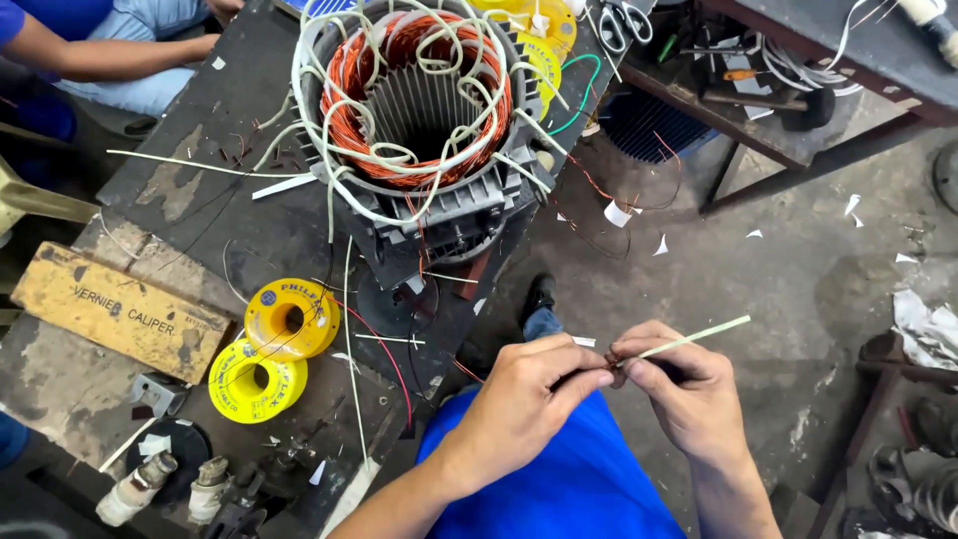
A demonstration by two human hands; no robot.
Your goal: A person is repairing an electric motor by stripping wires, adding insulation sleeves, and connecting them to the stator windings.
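- Head view: the motor stator [414, 130] stands on the workbench [200, 150], its bore facing up.
- Below and right of the stator, the left hand [524, 404] and right hand [679, 389] meet fingertip to fingertip, pinching a thin pale sleeve [699, 337].
- The sleeve's long axis rises rightward; its pinched end is hidden.

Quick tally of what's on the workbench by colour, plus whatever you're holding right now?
Yellow: 3 – two yellow plastic wire spools, one flat yellow box
Copper-orange: 1 – copper-wound motor stator
Pale cream: 1 – thin cream insulating sleeve, pinched between left hand and right hand
Total: 5
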